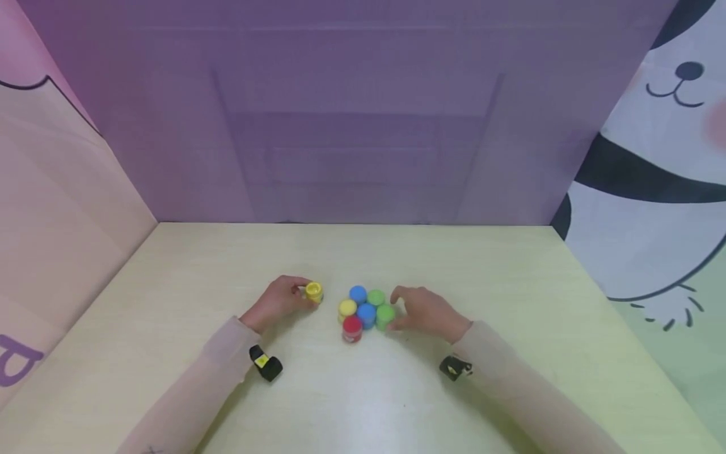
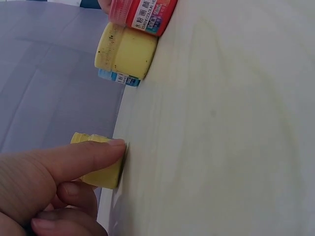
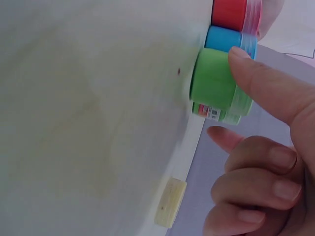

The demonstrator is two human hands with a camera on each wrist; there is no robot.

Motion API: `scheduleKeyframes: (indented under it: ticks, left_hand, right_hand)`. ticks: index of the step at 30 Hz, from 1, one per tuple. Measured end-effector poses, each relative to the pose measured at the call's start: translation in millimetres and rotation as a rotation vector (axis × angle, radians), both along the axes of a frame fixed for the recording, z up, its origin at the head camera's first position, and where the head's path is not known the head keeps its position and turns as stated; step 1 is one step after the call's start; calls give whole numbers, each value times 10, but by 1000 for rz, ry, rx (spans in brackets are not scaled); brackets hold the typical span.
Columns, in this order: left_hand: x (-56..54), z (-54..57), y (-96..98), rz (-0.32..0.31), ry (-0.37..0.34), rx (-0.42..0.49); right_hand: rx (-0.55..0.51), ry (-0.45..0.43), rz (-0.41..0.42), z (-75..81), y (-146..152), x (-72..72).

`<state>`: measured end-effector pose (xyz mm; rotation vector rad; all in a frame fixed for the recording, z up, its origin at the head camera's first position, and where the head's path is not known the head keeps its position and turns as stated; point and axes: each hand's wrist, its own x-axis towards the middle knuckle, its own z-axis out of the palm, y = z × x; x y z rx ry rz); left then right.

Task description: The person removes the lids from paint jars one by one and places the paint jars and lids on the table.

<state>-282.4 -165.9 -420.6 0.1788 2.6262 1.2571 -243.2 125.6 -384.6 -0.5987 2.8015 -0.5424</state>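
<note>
We see a pale, wood-look tabletop (image 1: 488,265) meeting a creased purple backdrop (image 1: 363,75). A pinkish panel (image 1: 62,189) slants along our left; along our right, another bears a black-and-white cartoon animal (image 1: 641,246). Soft light glares off the near surface.

Purple backdrop (image 1: 363,113) behind pale tabletop (image 1: 363,403); black-and-white cartoon animal (image 1: 658,246) at far right.

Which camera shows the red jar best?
The left wrist view: the red jar looks large, its printed label showing, though cropped. The head view shows it whole but small; the right wrist, only part.
</note>
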Motion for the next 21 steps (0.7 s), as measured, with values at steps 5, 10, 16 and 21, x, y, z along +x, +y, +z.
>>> scheduleKeyframes:
  ticks: [5, 10, 16, 21]
  left_hand:
    - [-36, -37, 6, 16, -33, -2]
    - [-37, -24, 15, 22, -45, -25]
    - [-32, -23, -1, 22, -94, -9]
    - [-8, 30, -36, 37, -113, -11]
  right_hand:
    - [5, 27, 13, -34, -30, 16]
    - [-6, 59, 29, -39, -62, 35]
    - [-20, 55, 14, -30, -95, 63]
    - [2, 50, -7, -28, -121, 75]
